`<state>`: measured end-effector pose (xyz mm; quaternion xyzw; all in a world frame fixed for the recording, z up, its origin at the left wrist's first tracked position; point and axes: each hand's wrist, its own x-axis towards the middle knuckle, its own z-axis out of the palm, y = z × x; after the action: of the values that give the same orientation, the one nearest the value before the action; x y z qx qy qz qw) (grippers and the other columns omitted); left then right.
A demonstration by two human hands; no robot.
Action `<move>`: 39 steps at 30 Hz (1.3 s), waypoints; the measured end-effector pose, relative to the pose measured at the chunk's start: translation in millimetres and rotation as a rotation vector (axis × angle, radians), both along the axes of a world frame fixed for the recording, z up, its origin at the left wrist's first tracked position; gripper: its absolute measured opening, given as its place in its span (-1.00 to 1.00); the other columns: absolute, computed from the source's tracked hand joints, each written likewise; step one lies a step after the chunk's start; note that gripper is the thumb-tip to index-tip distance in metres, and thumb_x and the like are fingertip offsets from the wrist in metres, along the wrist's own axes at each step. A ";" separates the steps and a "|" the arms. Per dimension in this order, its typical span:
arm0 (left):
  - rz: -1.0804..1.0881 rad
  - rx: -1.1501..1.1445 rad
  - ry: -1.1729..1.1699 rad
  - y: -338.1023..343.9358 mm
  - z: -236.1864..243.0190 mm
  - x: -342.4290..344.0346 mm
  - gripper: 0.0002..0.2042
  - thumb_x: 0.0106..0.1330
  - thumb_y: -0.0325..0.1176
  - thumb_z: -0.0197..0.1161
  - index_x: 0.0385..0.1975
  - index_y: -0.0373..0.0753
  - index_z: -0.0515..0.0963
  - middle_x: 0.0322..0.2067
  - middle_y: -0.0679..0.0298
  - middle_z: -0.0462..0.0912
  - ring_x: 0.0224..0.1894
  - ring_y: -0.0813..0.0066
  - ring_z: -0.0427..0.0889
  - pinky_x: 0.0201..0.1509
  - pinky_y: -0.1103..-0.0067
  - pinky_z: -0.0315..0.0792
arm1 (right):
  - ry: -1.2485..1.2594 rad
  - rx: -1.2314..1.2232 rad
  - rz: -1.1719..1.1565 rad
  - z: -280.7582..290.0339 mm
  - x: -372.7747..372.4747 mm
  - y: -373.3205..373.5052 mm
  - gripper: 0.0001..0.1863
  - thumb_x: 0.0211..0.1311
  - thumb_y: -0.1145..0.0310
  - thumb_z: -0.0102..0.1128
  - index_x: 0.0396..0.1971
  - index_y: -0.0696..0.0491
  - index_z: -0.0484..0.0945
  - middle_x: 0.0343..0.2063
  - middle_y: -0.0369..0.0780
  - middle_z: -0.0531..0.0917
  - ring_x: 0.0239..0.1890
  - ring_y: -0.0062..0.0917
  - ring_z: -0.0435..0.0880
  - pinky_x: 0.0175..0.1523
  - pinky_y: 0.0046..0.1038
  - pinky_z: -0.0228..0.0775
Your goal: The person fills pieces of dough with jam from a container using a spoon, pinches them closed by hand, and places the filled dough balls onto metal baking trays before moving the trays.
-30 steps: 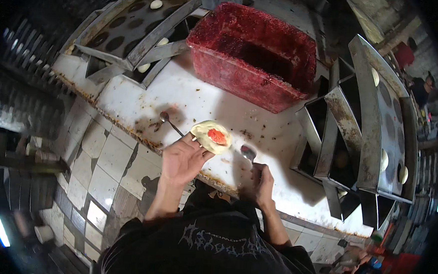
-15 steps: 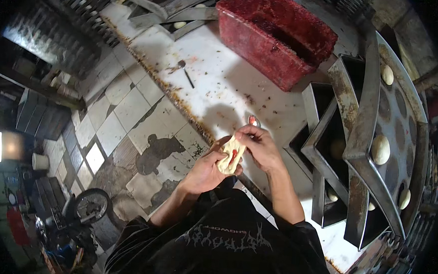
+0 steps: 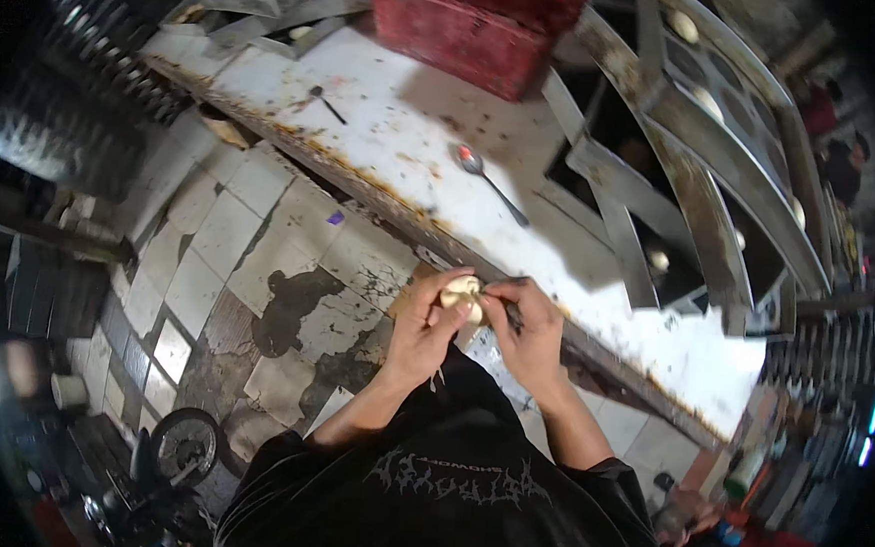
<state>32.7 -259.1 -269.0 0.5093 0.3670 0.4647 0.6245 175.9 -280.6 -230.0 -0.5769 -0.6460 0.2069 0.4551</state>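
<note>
A small piece of pale dough (image 3: 464, 288) is held between my two hands, just off the near edge of the table. My left hand (image 3: 420, 325) cups it, fingers and thumb wrapped round its left side. With thumb and fingertips pressed together, my right hand (image 3: 527, 331) pinches the dough's right edge. The dough looks gathered together, and no red shows on it. Beyond my hands on the white table (image 3: 596, 298) lies a spoon (image 3: 475, 166) with a dab of red filling at its bowl.
Another spoon (image 3: 327, 104) lies farther left on the table. A red plastic crate (image 3: 452, 34) stands at the back. Stacked metal trays (image 3: 701, 149) on the right hold pale dough balls (image 3: 707, 104). To the left are a tiled floor (image 3: 215, 230) and a motorcycle wheel (image 3: 184, 449).
The dough lay open with red filling showing; now its edges are folded together and the red is hidden. My view has turned, and the spoon behind my right hand has come into full sight.
</note>
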 end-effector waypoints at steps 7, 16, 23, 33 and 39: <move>0.004 -0.605 -0.433 -52.2 21.5 59.3 -0.88 0.34 -0.39 0.00 -0.21 -0.25 0.32 -0.29 0.17 0.53 -0.20 0.40 0.55 -0.16 0.54 0.48 | -0.314 0.284 -0.096 -11.8 18.5 -100.3 -0.56 -0.16 0.54 0.34 -0.18 0.14 0.46 -0.35 -0.18 0.57 -0.29 -0.31 0.53 -0.25 -0.43 0.42; -0.741 0.502 -0.033 -125.3 47.1 111.6 -0.67 0.29 -0.44 0.01 0.06 -0.20 0.42 0.07 0.10 0.23 0.13 0.41 0.20 0.10 0.54 0.28 | 0.368 -0.054 -0.094 19.1 122.9 -210.4 -0.83 -0.02 0.56 0.27 -0.39 0.19 0.48 -0.41 -0.19 0.46 -0.36 -0.57 0.49 -0.39 -0.64 0.39; -0.220 -0.239 -0.249 -219.4 52.7 224.1 -0.68 0.29 -0.49 0.01 0.03 -0.27 0.22 -0.22 0.18 0.43 -0.19 0.49 0.49 -0.13 0.61 0.46 | 0.048 0.170 -0.348 24.4 161.5 -291.3 -0.85 -0.03 0.59 0.24 -0.39 0.16 0.54 -0.33 -0.16 0.42 -0.30 -0.46 0.44 -0.28 -0.49 0.34; -0.832 -0.088 -0.288 -233.8 37.9 283.7 -0.76 0.25 -0.53 -0.01 -0.09 -0.34 0.42 -0.16 0.26 0.47 -0.10 0.56 0.43 0.00 0.61 0.30 | 0.414 -0.012 -0.210 36.9 276.8 -320.0 -0.87 -0.01 0.59 0.23 -0.43 0.17 0.49 -0.34 -0.18 0.43 -0.37 -0.51 0.44 -0.32 -0.56 0.31; -0.501 -0.212 -0.311 -210.7 43.1 335.7 -0.74 0.35 -0.40 -0.08 -0.01 -0.30 0.26 -0.15 -0.03 0.48 -0.18 0.35 0.52 -0.08 0.51 0.43 | 0.272 0.191 -0.546 7.8 272.0 -282.5 -0.83 -0.05 0.56 0.26 -0.38 0.18 0.52 -0.32 -0.17 0.46 -0.36 -0.46 0.43 -0.23 -0.50 0.30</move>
<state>368.4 -469.8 -225.9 0.4388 0.1766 0.3275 0.8179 447.8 -563.1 -222.2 -0.6506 -0.4170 0.0911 0.6281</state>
